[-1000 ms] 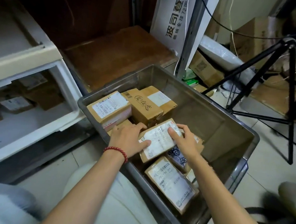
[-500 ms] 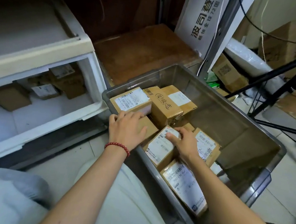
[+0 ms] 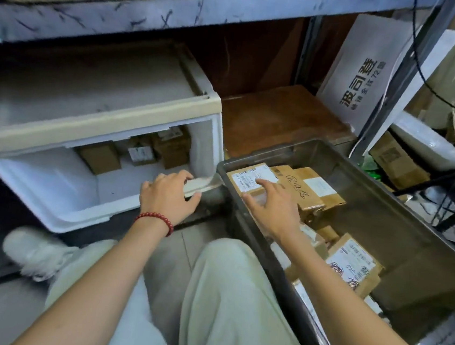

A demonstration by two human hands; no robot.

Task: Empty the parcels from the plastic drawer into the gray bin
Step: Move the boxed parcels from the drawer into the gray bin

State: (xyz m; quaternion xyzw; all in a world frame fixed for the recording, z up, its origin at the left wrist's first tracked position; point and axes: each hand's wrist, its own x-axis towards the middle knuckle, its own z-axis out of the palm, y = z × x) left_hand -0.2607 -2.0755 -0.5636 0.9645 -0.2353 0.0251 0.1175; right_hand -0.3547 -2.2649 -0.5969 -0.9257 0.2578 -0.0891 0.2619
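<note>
- The drawer (image 3: pixel 59 185) was seen pulled open at the left of the frame, with a few parcels (image 3: pixel 141 153) lying at its back, toward the centre of the frame.
- The bin (image 3: pixel 386 200), at the right of the frame, was found already loaded with many boxes, packed into its upper-left corner and along its near side.
- The left hand (image 3: pixel 167 197) was placed over the drawer's front rim, close to its right corner. Its grip was wide, the fingers spread and lightly bent, and nothing was held.
- The right hand (image 3: pixel 270 205) was held above a labelled parcel (image 3: pixel 248 178) in the bin's upper-left corner. Its grip was likewise wide and empty, and whether the fingertips touched the label could not be told.
- The step in hand was judged to be a reach into the drawer for another load, with the task judged well along but not finished.
- For the next move, a deep reach to the drawer's back was judged to be needed. The grip would have to be closed round one or two small boxes, and these lifted clear of the front rim and carried rightward over the bin's near wall.
</note>
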